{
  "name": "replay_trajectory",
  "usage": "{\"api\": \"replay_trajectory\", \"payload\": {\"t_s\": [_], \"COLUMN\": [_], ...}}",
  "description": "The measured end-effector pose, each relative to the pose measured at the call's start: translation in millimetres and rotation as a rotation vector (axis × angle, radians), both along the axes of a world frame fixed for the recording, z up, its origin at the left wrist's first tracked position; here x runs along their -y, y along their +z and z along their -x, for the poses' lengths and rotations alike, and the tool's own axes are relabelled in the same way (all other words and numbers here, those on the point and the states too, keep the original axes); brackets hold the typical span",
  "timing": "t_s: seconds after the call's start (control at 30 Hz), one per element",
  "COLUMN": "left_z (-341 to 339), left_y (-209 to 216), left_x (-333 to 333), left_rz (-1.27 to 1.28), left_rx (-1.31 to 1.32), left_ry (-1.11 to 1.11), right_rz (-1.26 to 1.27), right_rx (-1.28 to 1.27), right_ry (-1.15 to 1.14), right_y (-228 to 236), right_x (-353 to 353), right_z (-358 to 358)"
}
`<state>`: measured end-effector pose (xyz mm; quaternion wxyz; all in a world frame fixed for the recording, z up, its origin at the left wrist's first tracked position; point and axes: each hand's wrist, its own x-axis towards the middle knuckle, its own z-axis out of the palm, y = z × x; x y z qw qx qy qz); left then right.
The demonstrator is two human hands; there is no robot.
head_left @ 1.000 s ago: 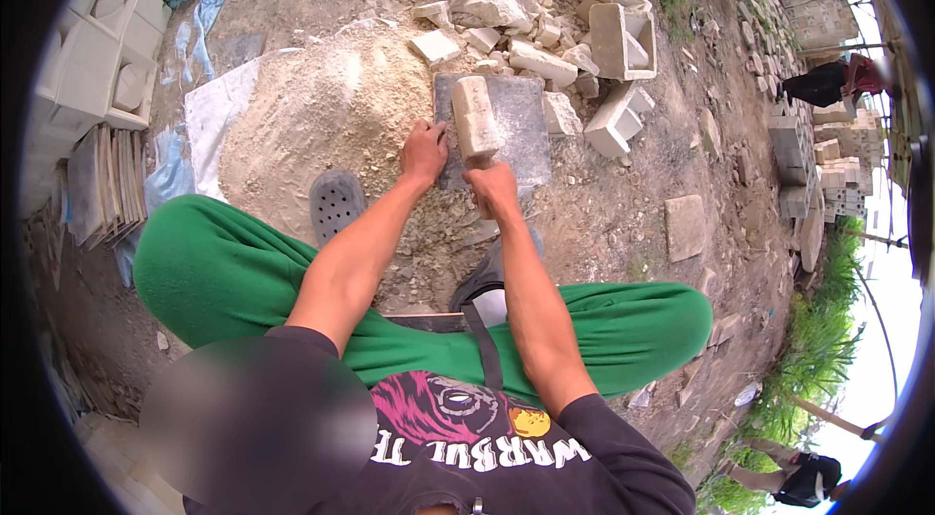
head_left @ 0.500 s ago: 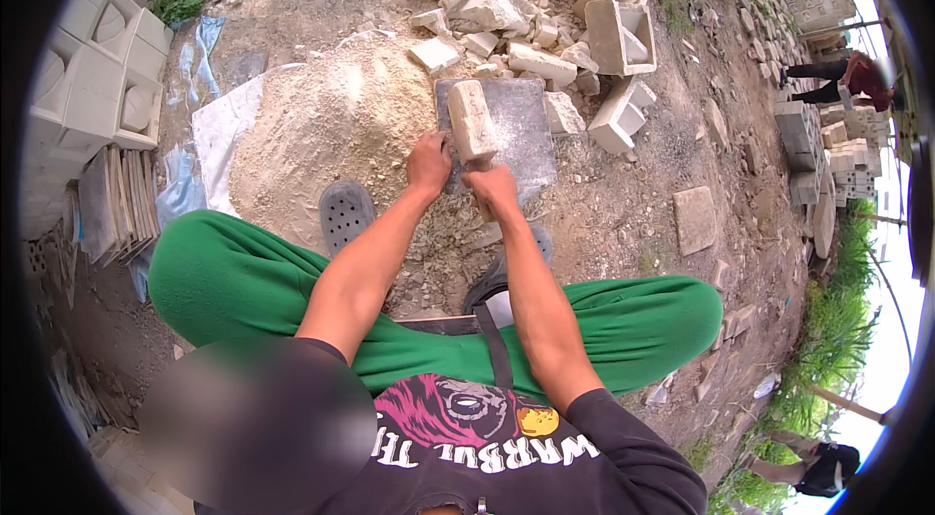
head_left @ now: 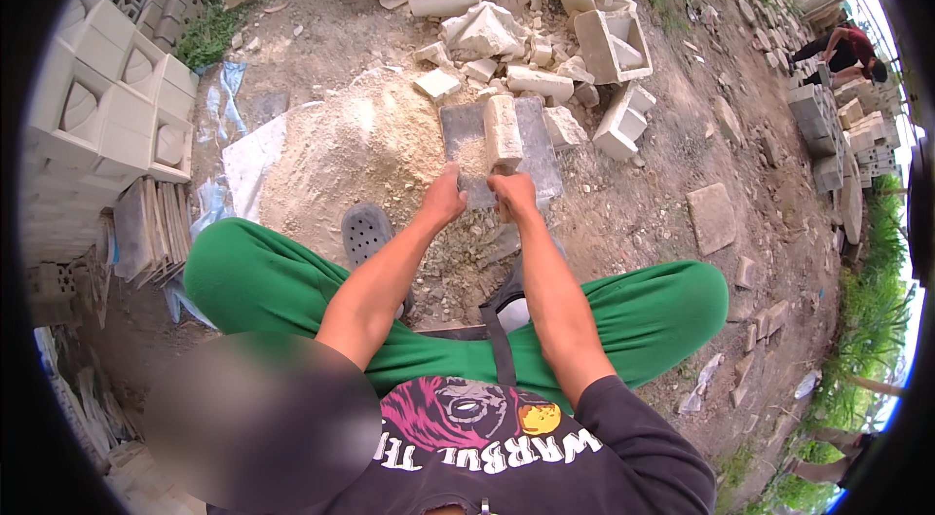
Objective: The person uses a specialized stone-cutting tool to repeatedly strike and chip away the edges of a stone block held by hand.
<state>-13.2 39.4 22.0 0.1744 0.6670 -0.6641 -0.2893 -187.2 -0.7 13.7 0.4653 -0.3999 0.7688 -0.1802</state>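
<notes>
While both hands grip it, pale stone block [head_left: 504, 130] stands upright.

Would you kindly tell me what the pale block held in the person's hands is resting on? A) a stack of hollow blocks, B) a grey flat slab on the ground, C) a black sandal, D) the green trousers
B: the pale block stands on the grey flat slab beside the sand pile, with the left hand and right hand at its near end.
</notes>
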Motion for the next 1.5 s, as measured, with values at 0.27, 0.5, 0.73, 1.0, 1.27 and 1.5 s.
{"api": "replay_trajectory", "payload": {"t_s": [0.27,0.5,0.73,1.0,1.27,1.5], "left_z": [16.8,10.8,13.1,-5.7,-47.8,-54.0], "left_y": [-1.0,-10.6,-13.4,-39.2,-27.3,-26.2], "left_x": [-28.3,-52.2,-81.3,-68.1,-32.1,-41.6], "left_rz": [-0.056,-0.013,-0.089,-0.198,0.094,0.056], "left_rx": [-0.015,-0.053,-0.062,-0.212,-0.156,-0.015], "left_ry": [0.08,0.197,0.338,0.62,0.737,0.532], "right_rz": [0.101,0.251,0.145,0.093,-0.092,-0.105], "right_rx": [-0.128,-0.031,-0.107,-0.068,0.07,0.249], "right_ry": [0.088,0.055,0.166,0.203,0.058,-0.057], "right_y": [-18.0,13.5,8.0,27.1,16.8,6.0], "right_x": [-40.3,-54.2,-53.4,-55.3,-41.1,-38.4], "right_z": [-20.9,-30.3,-29.8,-34.3,-21.1,-31.7]}}
